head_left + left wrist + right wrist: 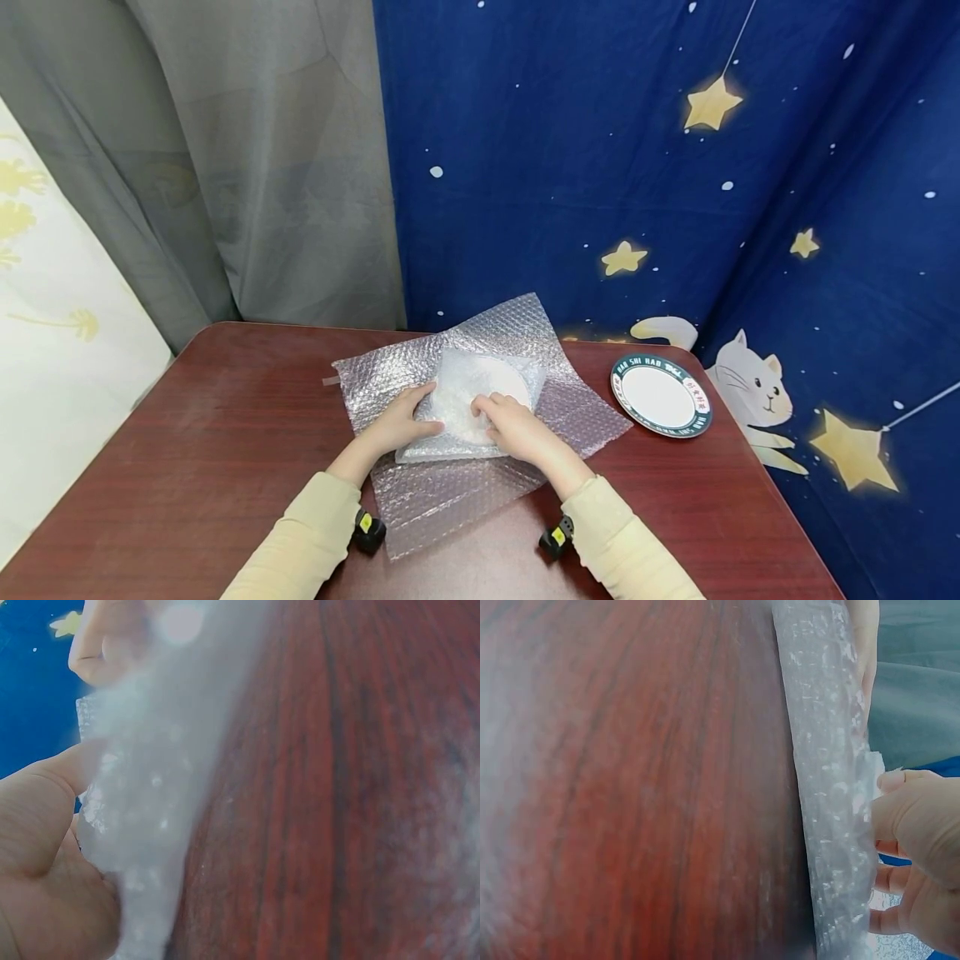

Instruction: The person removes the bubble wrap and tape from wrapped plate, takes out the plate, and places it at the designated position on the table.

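Left grip (401,423): thumb and fingers spread apart, touching the left side of a translucent wrapped packet (452,408), which holds a round white shape and lies between the two grips. Beneath both grips, a larger bubble-wrap sheet (450,496) covers part of the table (225,433). Right grip (517,429): fingers bent, touching the packet's upper face; whether they pinch the wrapping cannot be told. Right of this grip, a green-rimmed plate (660,396) reads "HAO SHI HAO", with small red characters alongside.
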A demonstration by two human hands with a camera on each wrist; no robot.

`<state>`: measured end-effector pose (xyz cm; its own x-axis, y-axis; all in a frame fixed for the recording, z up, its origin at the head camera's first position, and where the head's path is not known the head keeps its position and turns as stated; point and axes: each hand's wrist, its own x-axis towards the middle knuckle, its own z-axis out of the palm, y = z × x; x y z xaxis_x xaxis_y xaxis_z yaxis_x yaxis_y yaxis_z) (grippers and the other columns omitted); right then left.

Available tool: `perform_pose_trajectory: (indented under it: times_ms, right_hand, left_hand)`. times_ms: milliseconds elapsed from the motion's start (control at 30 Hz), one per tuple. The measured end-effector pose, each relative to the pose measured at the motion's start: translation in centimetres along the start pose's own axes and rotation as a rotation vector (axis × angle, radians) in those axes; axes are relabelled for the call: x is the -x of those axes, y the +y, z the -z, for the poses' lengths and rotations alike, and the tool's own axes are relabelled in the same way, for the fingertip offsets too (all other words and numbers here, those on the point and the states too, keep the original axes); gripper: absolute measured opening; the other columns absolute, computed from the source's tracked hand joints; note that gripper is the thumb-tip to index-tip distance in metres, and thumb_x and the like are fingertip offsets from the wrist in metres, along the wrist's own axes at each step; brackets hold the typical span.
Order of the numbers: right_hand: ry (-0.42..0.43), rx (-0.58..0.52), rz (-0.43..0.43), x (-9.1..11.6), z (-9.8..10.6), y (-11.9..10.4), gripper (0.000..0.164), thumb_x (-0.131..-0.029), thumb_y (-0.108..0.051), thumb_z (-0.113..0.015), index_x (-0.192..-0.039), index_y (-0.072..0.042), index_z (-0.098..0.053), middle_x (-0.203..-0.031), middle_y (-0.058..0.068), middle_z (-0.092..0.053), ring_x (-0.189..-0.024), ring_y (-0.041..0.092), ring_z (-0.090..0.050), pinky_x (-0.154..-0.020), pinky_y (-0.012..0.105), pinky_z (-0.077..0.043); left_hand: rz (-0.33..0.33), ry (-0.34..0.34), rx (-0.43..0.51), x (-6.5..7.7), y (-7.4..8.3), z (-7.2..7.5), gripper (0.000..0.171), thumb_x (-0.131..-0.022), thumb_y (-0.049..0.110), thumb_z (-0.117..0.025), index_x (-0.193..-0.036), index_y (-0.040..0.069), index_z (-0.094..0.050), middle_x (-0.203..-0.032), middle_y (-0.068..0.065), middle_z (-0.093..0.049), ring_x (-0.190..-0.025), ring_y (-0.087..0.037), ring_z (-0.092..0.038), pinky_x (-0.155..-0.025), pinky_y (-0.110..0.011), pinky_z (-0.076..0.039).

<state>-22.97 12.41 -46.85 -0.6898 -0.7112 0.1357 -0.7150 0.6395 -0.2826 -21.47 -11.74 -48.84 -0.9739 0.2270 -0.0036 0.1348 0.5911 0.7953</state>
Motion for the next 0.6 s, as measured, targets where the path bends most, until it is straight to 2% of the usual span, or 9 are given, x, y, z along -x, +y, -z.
perform_pose_trajectory:
  times_ms: [167,300,433,600]
  right_hand:
    - [0.018,-0.021,-0.017,0.15,-0.12,-0.04,0.045,-0.083,0.000,-0.070,-0.120,-0.017,-0.050,-0.098,0.003,-0.055,-0.089,0.020,-0.056,-0.078,0.037,-0.048]
    - [0.052,-0.061,-0.017,0.25,-0.32,0.13,0.049,-0.082,0.001,-0.071,-0.123,-0.015,-0.049,-0.101,0.005,-0.055,-0.091,0.020,-0.056,-0.081,0.037,-0.048]
    - [0.110,-0.141,-0.051,0.46,-0.64,0.42,0.045,-0.080,0.002,-0.072,-0.117,-0.009,-0.048,-0.101,0.007,-0.054,-0.090,0.021,-0.056,-0.081,0.037,-0.048]
    - [0.198,-0.226,-0.125,0.95,-0.89,0.74,0.040,-0.078,-0.003,-0.077,-0.104,-0.006,-0.046,-0.094,0.007,-0.049,-0.081,0.019,-0.052,-0.071,0.036,-0.046]
  left_hand:
    - [0.010,-0.008,-0.003,0.00,0.08,0.00,0.078,-0.085,0.026,-0.074,-0.148,0.002,-0.034,-0.148,-0.027,-0.029,-0.135,-0.043,-0.028,-0.103,-0.058,-0.029]
    - [0.009,-0.013,-0.004,-0.02,0.09,0.01,0.078,-0.085,0.026,-0.073,-0.148,0.002,-0.034,-0.148,-0.027,-0.029,-0.135,-0.043,-0.028,-0.103,-0.058,-0.029]
    - [-0.009,-0.015,-0.007,0.02,0.07,0.10,0.078,-0.085,0.026,-0.073,-0.147,0.000,-0.034,-0.147,-0.028,-0.030,-0.134,-0.043,-0.029,-0.104,-0.057,-0.029]
    - [-0.014,-0.027,0.011,0.02,0.12,0.21,0.077,-0.085,0.025,-0.073,-0.147,0.000,-0.034,-0.147,-0.028,-0.029,-0.135,-0.043,-0.028,-0.105,-0.057,-0.028]
